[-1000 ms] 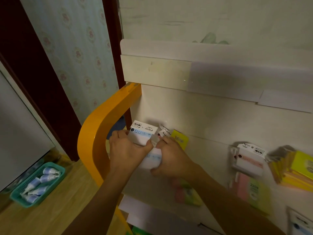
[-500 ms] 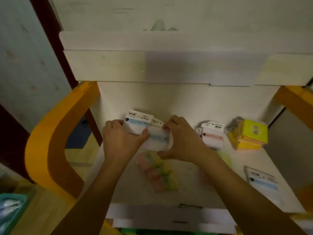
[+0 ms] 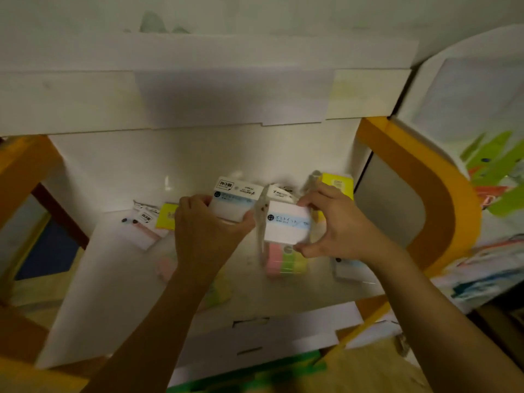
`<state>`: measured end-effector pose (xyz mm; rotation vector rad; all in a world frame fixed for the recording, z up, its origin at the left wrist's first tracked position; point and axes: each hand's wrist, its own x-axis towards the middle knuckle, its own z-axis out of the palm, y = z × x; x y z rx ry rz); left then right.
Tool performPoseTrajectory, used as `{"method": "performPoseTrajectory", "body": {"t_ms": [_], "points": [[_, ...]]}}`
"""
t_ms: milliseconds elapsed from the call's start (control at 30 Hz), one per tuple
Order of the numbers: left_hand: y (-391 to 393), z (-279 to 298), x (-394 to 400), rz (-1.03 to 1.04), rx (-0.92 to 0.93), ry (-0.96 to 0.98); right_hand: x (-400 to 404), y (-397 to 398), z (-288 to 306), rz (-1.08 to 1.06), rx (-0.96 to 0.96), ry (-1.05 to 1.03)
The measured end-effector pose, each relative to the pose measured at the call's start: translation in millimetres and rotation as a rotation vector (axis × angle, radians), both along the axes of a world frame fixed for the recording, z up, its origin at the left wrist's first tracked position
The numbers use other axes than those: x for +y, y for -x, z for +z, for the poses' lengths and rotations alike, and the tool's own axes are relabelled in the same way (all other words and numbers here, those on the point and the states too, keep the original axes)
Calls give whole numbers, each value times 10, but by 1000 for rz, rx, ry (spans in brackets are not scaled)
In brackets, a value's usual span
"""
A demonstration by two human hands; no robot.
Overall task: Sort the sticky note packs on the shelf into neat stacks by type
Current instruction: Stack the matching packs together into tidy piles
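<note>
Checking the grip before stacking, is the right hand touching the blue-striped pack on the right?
Touching. The head view shows the right hand pinching the blue-striped pack, thumb under its lower edge, fingers on top.

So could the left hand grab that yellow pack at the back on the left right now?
Probably not yet. The left hand already grips a blue-striped pack, so it has no free fingers. The yellow pack lies just beside it on the shelf, with nothing between them, so once it sets its pack down it likely could.

Motion-blurred pink pack at left, pastel pack half hidden behind left hand, pack print unreadable.
</note>
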<state>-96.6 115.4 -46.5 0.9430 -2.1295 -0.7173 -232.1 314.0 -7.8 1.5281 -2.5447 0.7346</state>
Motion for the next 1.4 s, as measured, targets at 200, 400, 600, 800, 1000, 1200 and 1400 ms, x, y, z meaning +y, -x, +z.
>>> {"method": "performPoseTrajectory", "body": {"t_ms": [200, 400, 600, 800, 1000, 1200, 1400], "points": [[210, 3, 607, 59, -19, 5, 652, 385, -38, 41, -53, -32], [407, -37, 1092, 90, -26, -47, 1002, 642, -119, 87, -89, -132], [468, -21, 1253, 73, -31, -23, 1117, 672, -393, 16, -162, -196], [484, -36, 1267, 29, -42, 6, 1117, 623, -731, -133, -265, -345], [521, -106, 1355, -7, -43, 11, 1138, 573, -701, -168, -281, -408], [617, -135, 1652, -83, -52, 96, 1166, 511, -385, -271, -261, -370], [764, -264, 1929, -119, -180, 69, 1279, 369, -39, -258, -120, -424]]}}
